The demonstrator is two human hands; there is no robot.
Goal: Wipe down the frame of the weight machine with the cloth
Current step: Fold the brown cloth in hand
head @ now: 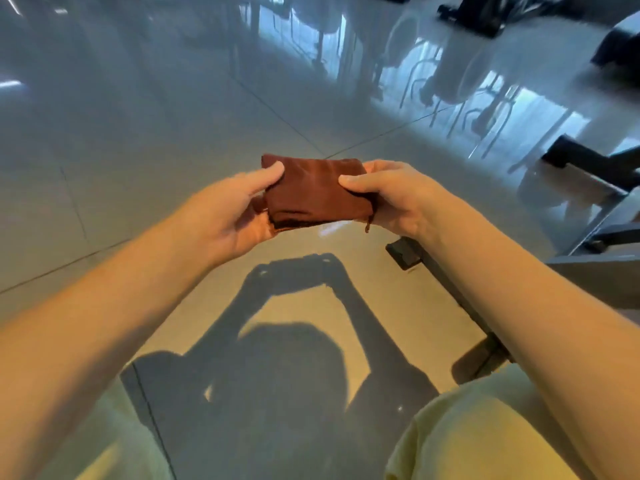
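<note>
L hand (225, 216) is pinching the folded brown cloth (317, 192) at its 9 o'clock edge, thumb on top. R hand (391, 195) is gripping the 3 o'clock edge. Cloth is hanging mid-air, view ctr. Machine frame (604, 282) is sitting at 4 o'clock on the glossy floor (138, 116), apart from the cloth.

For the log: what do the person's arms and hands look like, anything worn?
Both are bare: no gloves on the left hand or right hand, no watch or bracelet, and no sleeve on the left forearm or right forearm. The only clothing in view is a pale yellow garment at lower right.
</note>
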